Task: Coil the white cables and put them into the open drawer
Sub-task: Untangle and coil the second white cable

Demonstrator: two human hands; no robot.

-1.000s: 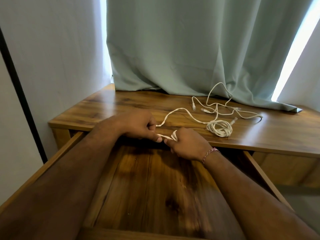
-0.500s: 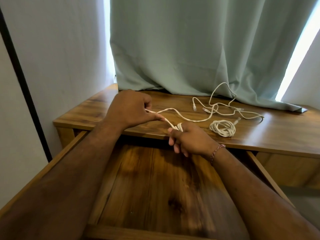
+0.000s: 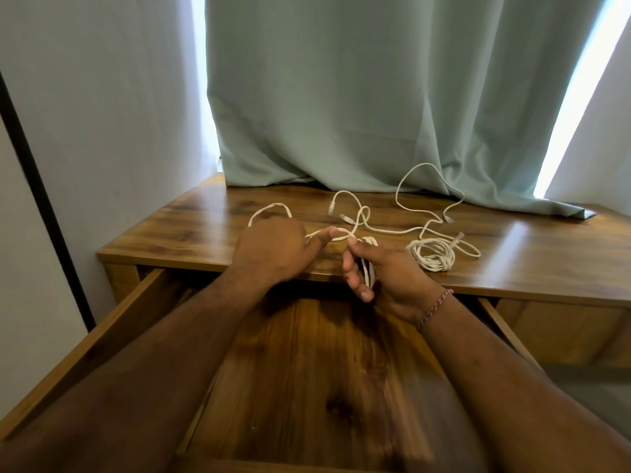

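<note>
Since the earlier frame, both hands are sitting farther over the desk's near edge, with more turns gathered. Left hand (image 3: 273,249) is pinching the white cable (image 3: 386,230), feeding it rightward. Right hand (image 3: 386,271) is gripping a small coil (image 3: 368,268) wound around its fingers. Another coiled cable (image 3: 432,256) is lying on the desk (image 3: 205,233), right of the hands. Below, the open drawer (image 3: 307,370) is holding no cable.

Wooden bench (image 3: 211,230) set against pale walls (image 3: 102,114), sage-green curtain (image 3: 358,97) draped onto its back edge, daylight admitted along both curtain edges, black vertical strip (image 3: 44,203) seen at left.
</note>
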